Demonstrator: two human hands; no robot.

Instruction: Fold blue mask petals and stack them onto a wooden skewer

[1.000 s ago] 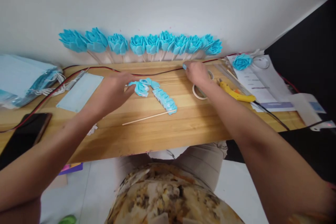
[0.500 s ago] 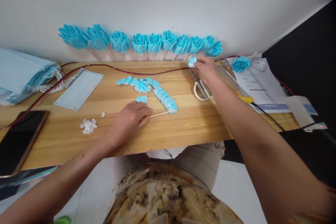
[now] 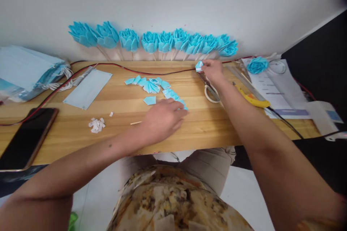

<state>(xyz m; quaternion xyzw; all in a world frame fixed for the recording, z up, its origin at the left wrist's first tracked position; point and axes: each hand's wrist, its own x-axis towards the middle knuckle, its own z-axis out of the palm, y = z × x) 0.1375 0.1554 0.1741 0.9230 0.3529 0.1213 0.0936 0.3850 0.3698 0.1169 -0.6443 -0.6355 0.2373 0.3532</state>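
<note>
Near the table's middle, my left hand point(image 3: 164, 120) reaches low over the wood, palm down, fingers loosely apart and slightly blurred. Its fingertips are at the near end of a curved row of overlapping blue petal pieces point(image 3: 173, 95); whether they touch is unclear. A thin wooden stick point(image 3: 136, 123) shows left of that hand, its other end hidden beneath it. One loose blue petal piece point(image 3: 149, 100) lies just beyond. Farther back, my right hand point(image 3: 213, 71) pinches a small blue folded piece with a white patch point(image 3: 199, 66), above white-handled scissors point(image 3: 211, 94).
Blue flowers on sticks point(image 3: 165, 42) lean along the wall. At left are a phone point(image 3: 28, 137), white scraps point(image 3: 97, 125), a flat face mask point(image 3: 88, 88) and a bagged mask stack point(image 3: 29, 70). A yellow glue gun point(image 3: 255, 100), papers point(image 3: 273, 90) and a cable point(image 3: 130, 68) lie around.
My left hand has moved right, over the stick and the near end of the petal row, uncovering the stick's left end. My right hand still holds the folded piece. The view has shifted slightly.
</note>
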